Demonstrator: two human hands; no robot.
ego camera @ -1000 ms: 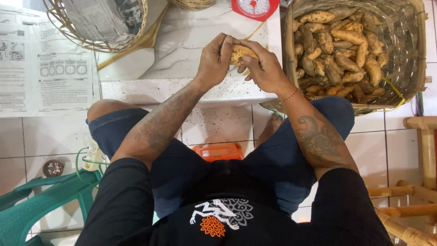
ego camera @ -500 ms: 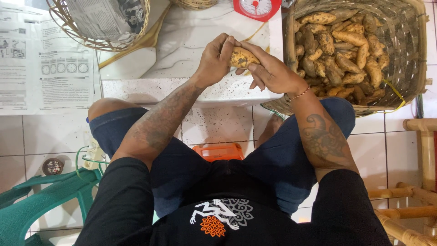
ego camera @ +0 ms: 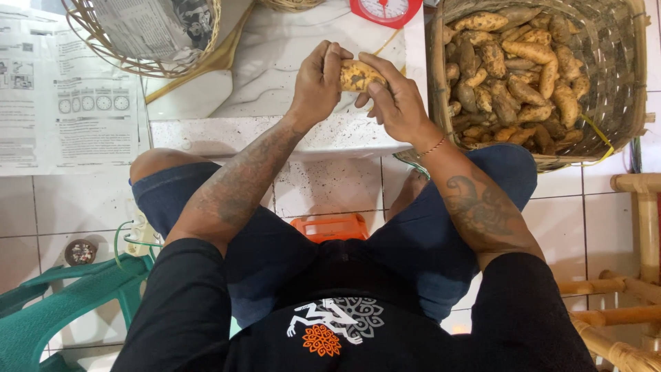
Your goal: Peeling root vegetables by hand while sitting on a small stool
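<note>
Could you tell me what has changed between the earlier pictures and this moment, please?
Very little has changed. Both hands, left hand and right hand, keep hold of the same yellow-brown root; the fingers have shifted slightly, so more of its surface shows now. The basket of roots, the red scale and the newspaper-lined basket stayed where they were.

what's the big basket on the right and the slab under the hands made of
Basket: woven cane or bamboo by the look, with tan interlaced strips and a matte finish. Slab: probably marble or polished stone, white with grey veining and a soft sheen, though a glazed imitation is possible.
</note>
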